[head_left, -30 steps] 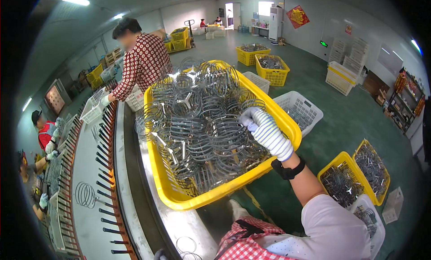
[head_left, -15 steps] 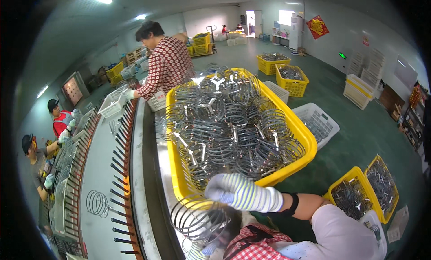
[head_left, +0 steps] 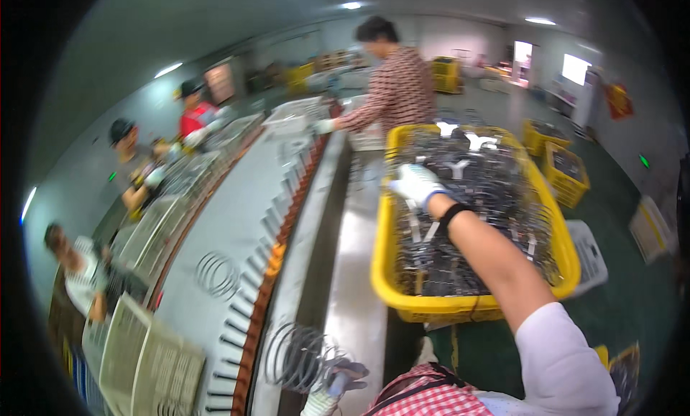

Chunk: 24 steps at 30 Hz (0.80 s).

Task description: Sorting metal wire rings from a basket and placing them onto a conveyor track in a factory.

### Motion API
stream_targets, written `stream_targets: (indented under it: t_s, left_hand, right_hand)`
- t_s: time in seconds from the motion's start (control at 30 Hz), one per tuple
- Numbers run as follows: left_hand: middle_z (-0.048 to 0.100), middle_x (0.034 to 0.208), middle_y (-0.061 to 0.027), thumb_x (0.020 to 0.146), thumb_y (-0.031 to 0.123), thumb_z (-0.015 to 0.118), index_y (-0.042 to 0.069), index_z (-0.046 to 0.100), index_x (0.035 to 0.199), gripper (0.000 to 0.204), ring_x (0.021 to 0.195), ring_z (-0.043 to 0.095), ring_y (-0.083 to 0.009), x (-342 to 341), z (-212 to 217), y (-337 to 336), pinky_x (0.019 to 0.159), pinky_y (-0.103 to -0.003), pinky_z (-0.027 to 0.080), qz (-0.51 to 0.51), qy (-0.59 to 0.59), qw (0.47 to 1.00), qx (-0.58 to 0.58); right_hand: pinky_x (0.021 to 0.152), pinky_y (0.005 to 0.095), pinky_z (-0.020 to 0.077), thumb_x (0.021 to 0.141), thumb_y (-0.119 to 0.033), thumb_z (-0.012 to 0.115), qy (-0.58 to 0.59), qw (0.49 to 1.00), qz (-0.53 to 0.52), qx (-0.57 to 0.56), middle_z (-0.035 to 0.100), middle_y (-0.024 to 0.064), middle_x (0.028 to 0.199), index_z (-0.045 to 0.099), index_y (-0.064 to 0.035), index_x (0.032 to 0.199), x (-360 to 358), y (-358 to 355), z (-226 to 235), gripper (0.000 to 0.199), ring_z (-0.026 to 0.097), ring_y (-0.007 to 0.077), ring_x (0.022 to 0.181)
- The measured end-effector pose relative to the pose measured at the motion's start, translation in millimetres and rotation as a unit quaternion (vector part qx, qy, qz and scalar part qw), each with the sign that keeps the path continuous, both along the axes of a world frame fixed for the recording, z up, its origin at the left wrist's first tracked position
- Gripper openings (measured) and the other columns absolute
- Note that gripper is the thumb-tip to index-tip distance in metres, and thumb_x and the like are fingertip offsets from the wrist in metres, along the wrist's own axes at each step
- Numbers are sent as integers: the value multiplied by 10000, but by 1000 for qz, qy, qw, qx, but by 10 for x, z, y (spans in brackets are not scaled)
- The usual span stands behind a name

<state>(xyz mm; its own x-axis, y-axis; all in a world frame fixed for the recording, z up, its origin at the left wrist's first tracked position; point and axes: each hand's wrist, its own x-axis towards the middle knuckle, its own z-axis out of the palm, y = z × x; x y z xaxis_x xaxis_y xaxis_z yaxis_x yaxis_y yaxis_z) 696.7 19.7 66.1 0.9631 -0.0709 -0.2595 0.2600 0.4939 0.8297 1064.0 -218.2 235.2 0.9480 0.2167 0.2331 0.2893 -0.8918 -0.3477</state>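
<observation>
My left hand point(head_left: 336, 389), in a glove with grey fingers, is closed on a dark wire coil point(head_left: 293, 358) at the bottom of the head view. The coil's several rings stick out to the left, over the edge of the metal ledge. My right hand point(head_left: 417, 185), in a pale striped glove, reaches over the left side of a yellow basket point(head_left: 471, 306). This basket is piled with similar dark wire coils point(head_left: 496, 193) that have light flat metal pieces among them. Motion blurs my right fingers, and whether they grip a coil cannot be made out.
A grey conveyor belt point(head_left: 194, 301) edged with black pegs point(head_left: 241, 310) runs along my left, with a loose wire coil point(head_left: 217, 275) on it. A co-worker in a patterned top point(head_left: 399, 93) stands beyond; several others work across the belt near white crates point(head_left: 154, 358). Yellow baskets point(head_left: 564, 175) stand right.
My view has swung left. My right hand has moved from beside the held coil, forward over the basket. The coil stays with my left hand.
</observation>
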Motion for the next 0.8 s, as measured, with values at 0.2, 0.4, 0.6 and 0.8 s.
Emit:
stream_targets:
  t_s: [0.2,0.4,0.6,0.8]
  left_hand:
    - [611,1037,-126,915,108,510,1,538,1142,253,918,616,-205,-314,-224,172,747,-318,542,67,-10,996,55]
    - [597,1111,-77,921,126,520,41,496,1242,333,976,589,-175,-533,-1169,423,785,-300,516,175,-5,983,-56]
    - [600,1088,-95,907,76,531,29,504,1219,317,950,599,-171,-372,-832,410,800,-296,520,162,-55,983,73]
    - [606,960,-79,869,51,535,12,573,1035,175,828,618,-166,240,-1145,751,733,-298,541,126,-159,888,412]
  right_hand:
    - [769,462,471,833,-320,510,-61,990,-49,-119,634,204,923,640,-42,924,344,76,-374,319,608,366,878]
    - [776,442,470,827,-302,552,-91,995,-20,-45,637,206,951,645,-63,952,653,-18,-593,285,602,373,913]
    - [791,459,460,853,-310,484,-127,986,-110,-10,615,215,977,625,-51,954,756,-171,-688,312,571,406,934]
    - [386,260,412,908,-259,503,-12,902,-67,427,607,53,643,575,-50,988,955,-510,-932,235,540,128,462]
